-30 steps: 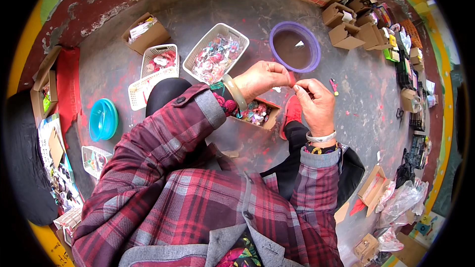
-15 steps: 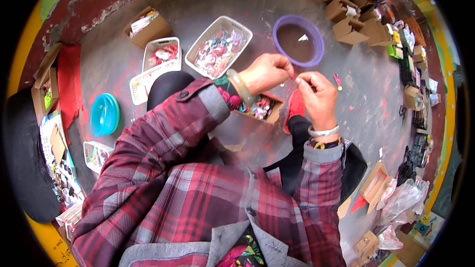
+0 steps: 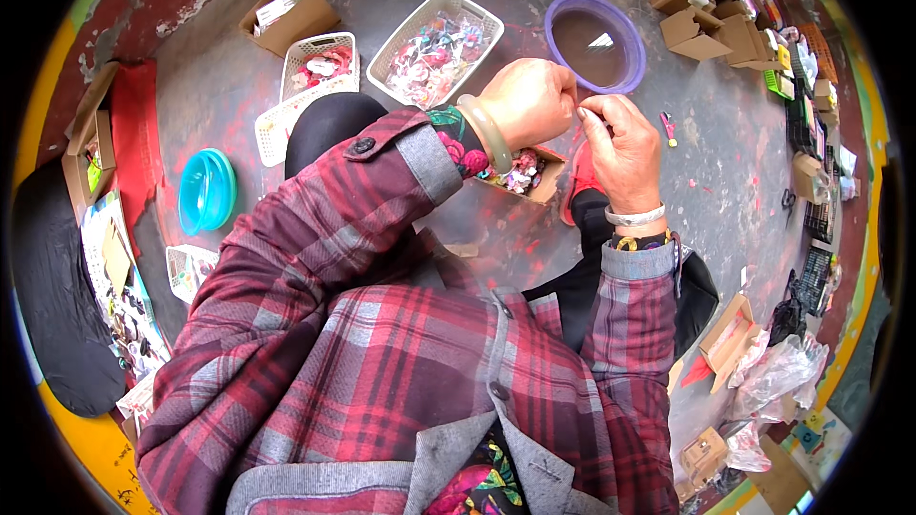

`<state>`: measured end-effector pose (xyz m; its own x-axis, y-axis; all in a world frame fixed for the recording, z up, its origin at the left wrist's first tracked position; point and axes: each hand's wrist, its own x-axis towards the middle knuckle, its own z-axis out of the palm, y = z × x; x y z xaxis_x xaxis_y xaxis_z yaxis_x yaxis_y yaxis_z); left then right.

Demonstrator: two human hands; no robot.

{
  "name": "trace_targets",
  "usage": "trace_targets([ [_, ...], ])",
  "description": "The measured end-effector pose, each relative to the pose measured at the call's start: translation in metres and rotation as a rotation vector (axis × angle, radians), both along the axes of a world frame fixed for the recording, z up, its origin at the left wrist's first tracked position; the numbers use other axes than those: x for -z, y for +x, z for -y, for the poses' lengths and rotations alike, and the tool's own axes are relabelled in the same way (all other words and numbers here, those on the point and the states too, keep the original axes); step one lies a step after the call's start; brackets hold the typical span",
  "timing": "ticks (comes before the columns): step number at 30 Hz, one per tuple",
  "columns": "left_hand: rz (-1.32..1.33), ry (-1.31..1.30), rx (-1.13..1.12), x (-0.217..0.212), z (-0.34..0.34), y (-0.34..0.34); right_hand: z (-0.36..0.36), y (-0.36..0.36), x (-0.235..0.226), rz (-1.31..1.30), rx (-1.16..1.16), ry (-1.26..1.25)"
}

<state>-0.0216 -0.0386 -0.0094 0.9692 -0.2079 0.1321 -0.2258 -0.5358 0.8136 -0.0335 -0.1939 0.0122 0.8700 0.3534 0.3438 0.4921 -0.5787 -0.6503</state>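
Observation:
Both hands are raised in front of me, above the floor, with their fingertips almost meeting. My left hand (image 3: 530, 103) is closed in a pinch, its back toward me and a pale bangle at the wrist. My right hand (image 3: 626, 151) pinches thumb against forefinger beside it. Whatever is between the fingers is too small and too hidden to make out. Below the left wrist, a cardboard box (image 3: 548, 185) of small colourful pieces stands partly covered by my arm. Past the hands lies a purple basin (image 3: 637, 69) with dark water in it.
A white basket (image 3: 384, 61) of small wrapped trinkets and a smaller basket (image 3: 289, 84) with red items stand ahead to the left. Teal basins (image 3: 207, 193) sit at left. Several cardboard boxes (image 3: 695, 30) line the right wall, with plastic bags (image 3: 778, 377) nearer me.
My hands have come closer together, the left one now nearly touching the right. The whole view has shifted slightly, so the baskets and purple basin appear higher.

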Motion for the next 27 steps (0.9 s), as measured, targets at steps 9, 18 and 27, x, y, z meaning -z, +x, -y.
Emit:
trace_targets([
  [9,-0.042,-0.065,-0.054,-0.005,-0.023,0.003,-0.003,0.009,0.033,-0.24,0.165,0.22],
  [18,-0.291,-0.314,-0.112,-0.015,-0.041,0.009,-0.01,-0.005,0.248,-0.69,0.074,-0.705],
  [27,-0.489,-0.676,-0.151,-0.011,-0.045,0.008,-0.031,-0.002,0.299,-0.769,0.242,-0.786],
])
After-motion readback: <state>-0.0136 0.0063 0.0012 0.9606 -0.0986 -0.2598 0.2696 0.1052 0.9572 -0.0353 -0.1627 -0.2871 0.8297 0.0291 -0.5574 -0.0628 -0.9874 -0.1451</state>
